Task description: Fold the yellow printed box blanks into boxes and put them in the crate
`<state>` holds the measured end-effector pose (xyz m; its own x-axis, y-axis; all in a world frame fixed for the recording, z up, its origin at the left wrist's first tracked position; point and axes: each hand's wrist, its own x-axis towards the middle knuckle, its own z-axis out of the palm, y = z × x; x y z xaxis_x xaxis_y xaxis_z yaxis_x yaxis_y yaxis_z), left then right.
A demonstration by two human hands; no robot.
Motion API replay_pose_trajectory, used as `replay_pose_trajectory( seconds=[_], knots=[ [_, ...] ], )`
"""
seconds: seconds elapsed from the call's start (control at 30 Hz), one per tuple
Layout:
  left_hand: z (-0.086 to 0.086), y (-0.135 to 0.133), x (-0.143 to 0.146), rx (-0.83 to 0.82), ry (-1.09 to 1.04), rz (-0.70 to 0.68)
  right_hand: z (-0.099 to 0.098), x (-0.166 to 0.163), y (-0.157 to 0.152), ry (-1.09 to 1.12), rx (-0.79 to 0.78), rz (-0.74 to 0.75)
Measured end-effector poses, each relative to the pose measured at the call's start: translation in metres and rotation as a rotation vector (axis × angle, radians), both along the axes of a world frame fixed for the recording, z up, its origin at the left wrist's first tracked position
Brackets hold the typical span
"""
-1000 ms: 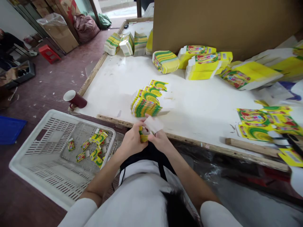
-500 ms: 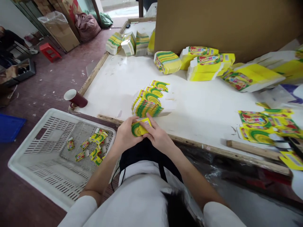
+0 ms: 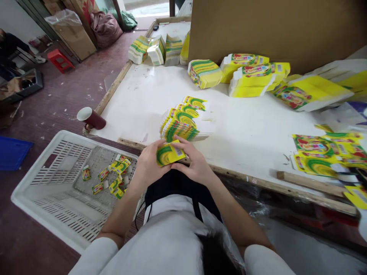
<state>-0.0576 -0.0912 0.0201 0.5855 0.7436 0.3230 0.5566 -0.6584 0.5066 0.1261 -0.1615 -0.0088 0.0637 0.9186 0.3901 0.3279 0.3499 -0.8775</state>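
My left hand (image 3: 150, 162) is wrapped round a small yellow and green carton (image 3: 166, 154) in front of my waist, by the table's near edge. My right hand (image 3: 195, 160) has its fingers on the upper right end of the same carton and its thumb along the lower side. A barcode shows on the carton's end near the right fingers. Just beyond both hands, a fanned stack of flat printed cartons (image 3: 183, 122) lies on the white table (image 3: 243, 133).
A white plastic basket (image 3: 61, 133) with several small cartons in it stands to the left. A maroon mug (image 3: 96, 120) sits at the table corner. Bundles of flat cartons (image 3: 255, 80) line a cardboard panel (image 3: 258, 34). A wooden stick (image 3: 309, 183) lies right. A person sits far left.
The right fingers have spread and shifted along the carton's end, showing more of the barcode. The left hand keeps its hold and has moved slightly left.
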Motion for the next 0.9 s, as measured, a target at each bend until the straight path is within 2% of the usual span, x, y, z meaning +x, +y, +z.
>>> replay_pose_trajectory(
  seconds=[0.07, 0.17, 0.2, 0.27, 0.3, 0.37, 0.5, 0.53, 0.6, 0.7, 0.77, 0.83, 0.9],
  knots=[
    [0.000, 0.008, -0.024, 0.001, 0.083, 0.147, 0.003, 0.012, 0.009, -0.002, 0.035, -0.105],
    [0.000, 0.026, -0.069, 0.058, 0.250, 0.542, 0.001, 0.038, 0.032, -0.199, 0.029, -0.456],
    [-0.001, 0.032, -0.082, 0.070, 0.277, 0.645, -0.002, 0.045, 0.041, -0.303, -0.022, -0.509],
    [-0.004, 0.037, -0.100, 0.064, 0.227, 0.706, -0.009, 0.054, 0.056, -0.457, -0.147, -0.509],
    [-0.006, 0.036, -0.103, 0.037, 0.157, 0.667, -0.012, 0.056, 0.061, -0.506, -0.196, -0.492],
    [-0.014, 0.029, -0.097, -0.096, -0.027, 0.504, -0.013, 0.055, 0.064, -0.551, -0.241, -0.485],
    [-0.033, 0.011, -0.043, -0.582, -0.438, 0.150, 0.004, 0.040, 0.045, -0.485, -0.175, -0.508],
    [-0.036, 0.007, -0.025, -0.681, -0.560, 0.082, 0.010, 0.033, 0.038, -0.432, -0.146, -0.461],
    [-0.036, 0.002, 0.007, -0.810, -0.828, -0.021, 0.019, 0.016, 0.023, -0.276, -0.107, -0.266],
    [-0.021, -0.004, 0.041, -0.858, -1.243, -0.039, 0.019, -0.014, 0.008, 0.116, -0.136, 0.088],
    [-0.008, -0.006, 0.051, -0.840, -1.448, -0.023, 0.012, -0.031, 0.003, 0.402, -0.155, 0.253],
    [0.001, -0.006, 0.053, -0.773, -1.562, 0.018, 0.005, -0.043, 0.002, 0.541, -0.171, 0.314],
    [0.001, -0.006, 0.052, -0.698, -1.559, 0.086, 0.000, -0.048, 0.002, 0.495, -0.182, 0.262]
  ],
)
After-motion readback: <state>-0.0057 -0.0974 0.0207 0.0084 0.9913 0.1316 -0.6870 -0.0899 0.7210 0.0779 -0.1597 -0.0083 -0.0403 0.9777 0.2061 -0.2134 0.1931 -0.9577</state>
